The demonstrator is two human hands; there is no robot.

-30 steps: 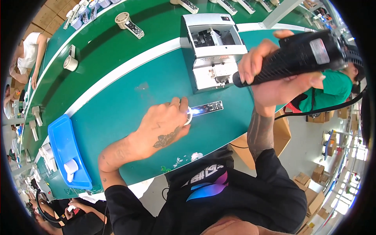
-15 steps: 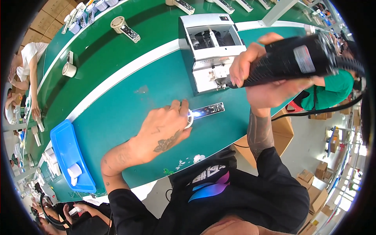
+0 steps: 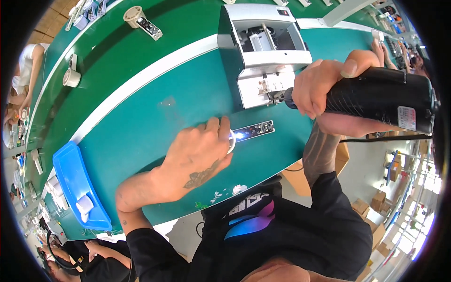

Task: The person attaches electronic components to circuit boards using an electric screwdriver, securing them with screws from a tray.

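Note:
My left hand [image 3: 197, 152] is closed around the white round end of a handheld device [image 3: 256, 129], resting on the green work table. Its narrow body points right and shows an exposed circuit board with a bright bluish light beside my fingers. Most of the round end is hidden under my palm. In my right hand [image 3: 324, 89] is a black electric screwdriver [image 3: 383, 96], held nearly level. Its tip points left at the front outlet of a silver-and-black screw feeder [image 3: 270, 57]; whether it touches a screw cannot be made out.
A blue tray [image 3: 70, 167] with a white part in it lies at the left table end. Beyond a pale rail, a green conveyor belt [image 3: 112, 70] carries several similar devices. Cardboard boxes [image 3: 305, 181] stand below right. Other people work at both sides.
The view has shifted slightly. My right hand and the screwdriver have moved right and the tool lies more level, its tip still by the feeder outlet. The feeder's inner part has turned. My left hand keeps its hold.

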